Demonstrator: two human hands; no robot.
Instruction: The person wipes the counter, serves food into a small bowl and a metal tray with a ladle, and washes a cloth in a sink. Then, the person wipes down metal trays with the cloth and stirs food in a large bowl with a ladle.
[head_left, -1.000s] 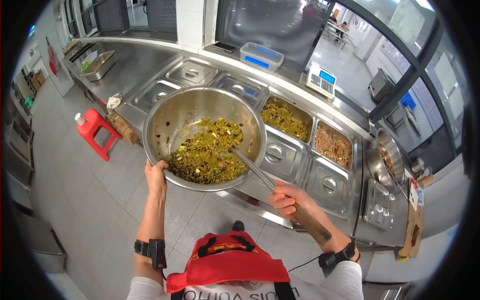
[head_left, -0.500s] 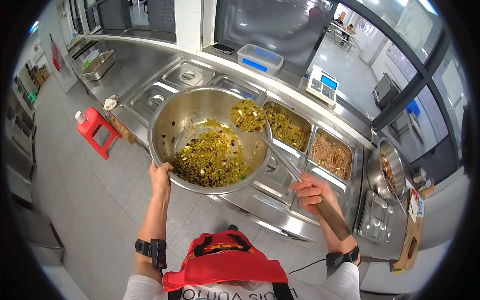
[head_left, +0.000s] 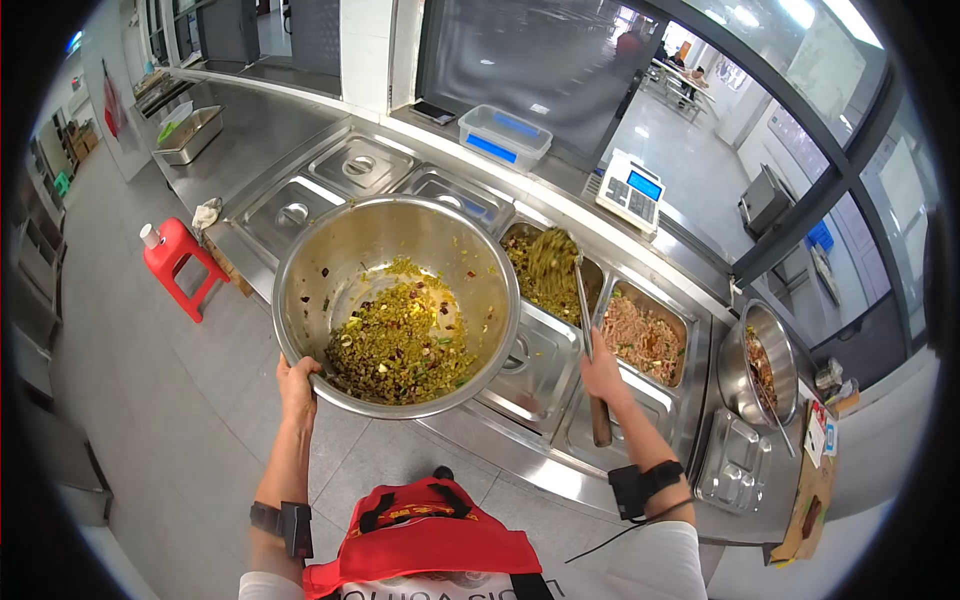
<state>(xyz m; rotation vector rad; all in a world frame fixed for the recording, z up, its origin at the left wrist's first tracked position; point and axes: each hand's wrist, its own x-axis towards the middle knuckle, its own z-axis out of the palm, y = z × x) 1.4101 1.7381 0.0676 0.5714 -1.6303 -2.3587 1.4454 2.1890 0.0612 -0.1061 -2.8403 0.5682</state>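
Observation:
A large steel bowl point(head_left: 330, 240) holds chopped green food point(head_left: 405, 340) mixed with darker bits. My left hand point(head_left: 298, 385) grips its lower left rim. My right hand point(head_left: 603, 375) is closed around the handle of a long ladle point(head_left: 584, 300). The ladle's head is over a rectangular pan of similar green food point(head_left: 540, 290), and green food is tipping from it, blurred by motion. Beside that pan is another with light brown shredded food point(head_left: 640, 335).
Lidded steel pans point(head_left: 535, 365) surround the two open ones. Further right stand a second steel bowl point(head_left: 735, 370) and a compartment tray point(head_left: 735, 465). Behind are a plastic box point(head_left: 505, 137) and a scale point(head_left: 630, 195). A red stool point(head_left: 180, 262) stands left. People sit in the far room.
The ladle came up from the bowl with a load of green food and moved right, over the open pan, where it has turned. My left hand still holds the bowl.

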